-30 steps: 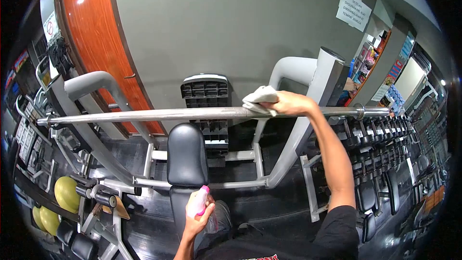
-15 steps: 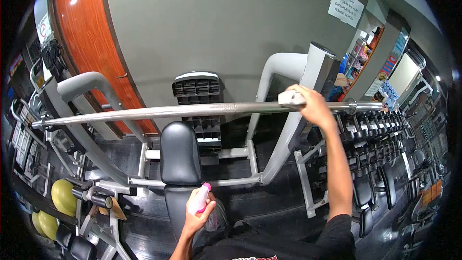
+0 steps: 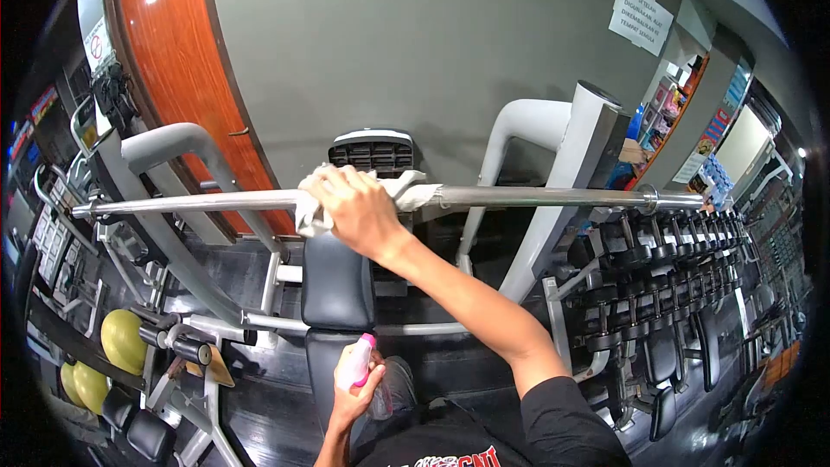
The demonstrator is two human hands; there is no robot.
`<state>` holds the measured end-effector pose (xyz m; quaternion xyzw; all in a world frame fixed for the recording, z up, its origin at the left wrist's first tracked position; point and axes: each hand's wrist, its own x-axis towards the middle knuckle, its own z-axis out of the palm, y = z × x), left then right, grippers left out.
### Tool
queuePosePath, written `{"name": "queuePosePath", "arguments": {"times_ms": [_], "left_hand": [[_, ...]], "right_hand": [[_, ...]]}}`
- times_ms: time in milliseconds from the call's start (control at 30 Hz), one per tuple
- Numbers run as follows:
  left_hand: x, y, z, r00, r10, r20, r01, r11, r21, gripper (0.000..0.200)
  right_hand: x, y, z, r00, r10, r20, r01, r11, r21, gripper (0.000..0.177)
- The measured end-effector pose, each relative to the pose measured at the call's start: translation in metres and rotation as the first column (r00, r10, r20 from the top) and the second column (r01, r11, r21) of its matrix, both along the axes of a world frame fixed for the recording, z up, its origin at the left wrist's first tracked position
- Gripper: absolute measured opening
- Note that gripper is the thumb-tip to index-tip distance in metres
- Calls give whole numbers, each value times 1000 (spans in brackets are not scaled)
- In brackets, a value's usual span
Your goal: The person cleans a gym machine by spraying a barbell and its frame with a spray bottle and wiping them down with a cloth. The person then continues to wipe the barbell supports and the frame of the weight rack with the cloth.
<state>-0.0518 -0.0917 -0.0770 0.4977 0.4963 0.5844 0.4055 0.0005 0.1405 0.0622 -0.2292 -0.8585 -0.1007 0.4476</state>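
Note:
A long steel barbell (image 3: pixel 553 197) lies across the grey rack in front of me. My right hand (image 3: pixel 356 207) is closed over the bar left of its middle, pressing a whitish cloth (image 3: pixel 418 190) around it. Part of the cloth trails to the right along the bar. Low in the view, my left hand (image 3: pixel 353 383) grips a spray bottle (image 3: pixel 357 363) with a pink and white head. The bottle's clear lower part shows beside my leg. Just beyond that hand is the black padded bench (image 3: pixel 338 285), under the bar.
Grey rack uprights (image 3: pixel 566 182) stand on both sides. Dumbbells (image 3: pixel 640 251) fill a rack at right. Yellow-green exercise balls (image 3: pixel 124 342) and a machine are at left. Behind are an orange wooden door (image 3: pixel 177 60) and a grey wall with a paper sign (image 3: pixel 641 17).
My right hand has slid the cloth leftward along the bar, from near the right upright to left of the middle. My left hand still holds the spray bottle. The view has shifted slightly.

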Motion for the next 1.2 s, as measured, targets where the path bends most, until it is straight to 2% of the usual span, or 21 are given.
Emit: {"name": "queuePosePath", "arguments": {"times_ms": [133, 233, 333, 433, 467, 533, 567, 633, 667, 700, 767, 800, 833, 867, 900, 933, 1033, 1067, 1133, 1167, 1200], "left_hand": [[3, 4, 4, 999, 0, 47, 1, 1000, -15, 32], [2, 9, -2, 999, -15, -51, 16, 1000, 24, 31], [7, 12, 3, 999, -31, -6, 31, 999, 15, 31], [10, 13, 8, 997, -55, -49, 56, 998, 7, 30], [11, 13, 8, 997, -61, -48, 61, 998, 13, 30], [13, 12, 7, 995, -95, 34, 96, 995, -27, 29], [15, 11, 6, 994, -88, 59, 90, 996, -29, 29], [18, 11, 7, 994, -83, 68, 85, 996, -28, 29], [18, 10, 7, 994, -76, 76, 78, 996, -32, 30], [18, 9, 6, 994, -72, 77, 74, 997, -33, 30], [17, 7, 1, 994, -62, 88, 66, 997, -40, 31], [16, 6, 0, 995, -59, 86, 63, 997, -42, 31], [15, 4, -2, 994, -54, 94, 57, 998, -39, 31], [14, 4, -2, 994, -48, 102, 52, 998, -34, 31], [12, 3, -1, 994, -46, 100, 49, 998, -33, 31], [9, 1, 1, 996, -37, 79, 40, 998, -38, 31], [6, 0, 1, 998, -17, 64, 19, 999, -40, 31], [5, -1, 0, 998, -5, 68, 8, 999, -41, 31], [3, -2, -7, 997, 0, 75, 2, 999, -35, 30], [2, -1, -10, 996, 1, 84, 1, 1000, -26, 30], [1, -1, -10, 997, 12, 82, -10, 1000, -24, 30]], "right_hand": [[23, 1, -8, 994, 104, 35, -108, 982, 156, 25], [63, -3, -8, 988, -18, 153, -16, 976, 216, 23], [119, -12, 3, 969, -158, 191, 103, 957, 270, 22], [180, -18, 3, 951, -243, 192, 215, 964, 155, 23], [199, -22, 2, 930, -331, 161, 314, 942, 120, 24], [226, -31, -3, 862, -496, 107, 495, 868, 40, 28], [235, -36, -5, 861, -497, 107, 495, 867, 45, 28], [246, -49, -14, 808, -587, -55, 584, 810, -52, 29], [249, -53, -21, 809, -585, -55, 583, 811, -52, 29], [251, -55, -32, 811, -522, -264, 482, 852, -204, 32], [251, -57, -64, 674, -437, -596, 175, 878, -446, 32], [258, -47, -97, 563, -555, -613, 186, 807, -560, 26], [254, -41, -106, 313, -488, -815, -163, 818, -552, 25], [250, -37, -113, -6, -453, -891, -475, 786, -396, 25], [256, -31, -115, -170, -499, -850, -664, 695, -276, 29], [259, -20, -115, -351, -474, -807, -664, 734, -142, 34], [216, -11, -72, -291, -195, -937, -330, 939, -94, 37], [208, -2, -73, -283, -150, -947, -313, 948, -57, 39], [179, 7, -79, -163, -145, -976, -63, 989, -136, 39], [168, 2, -86, -78, -308, -948, -51, 951, -305, 40], [149, -6, -83, -82, -341, -936, -74, 939, -336, 41]]}}
